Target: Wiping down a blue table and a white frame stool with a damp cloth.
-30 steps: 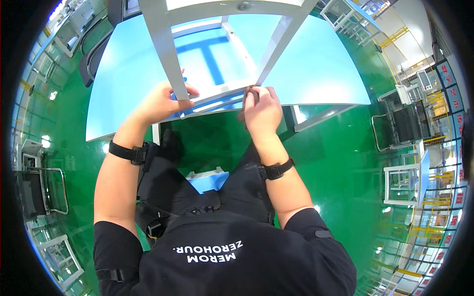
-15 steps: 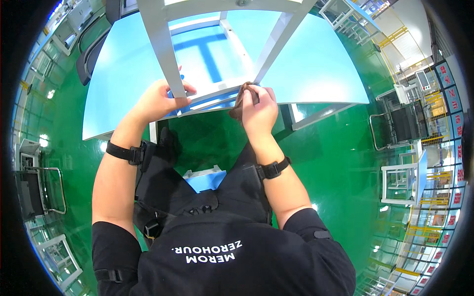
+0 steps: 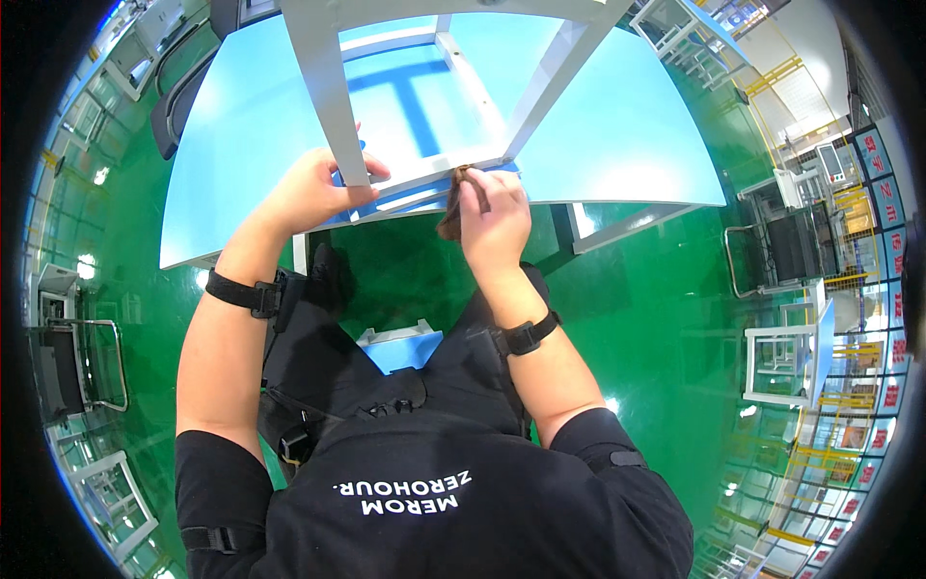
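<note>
The person is sitting at the near edge of a light blue desk (image 3: 617, 145) that is filling the upper middle of the frame. A white metal frame (image 3: 424, 179) is standing on it, its lower bar running along that near edge. The left hand (image 3: 313, 188) is wrapping its fingers closed around the frame's left upright, just where it is meeting the lower bar. The right hand (image 3: 494, 217) is pinching a small brown cloth (image 3: 451, 214) against the bar's right corner, the cloth hanging just over the desk edge. Below the edge, green floor (image 3: 666, 318) is lying open to the right, with a white stool (image 3: 786, 362) well apart at the right of the frame.
</note>
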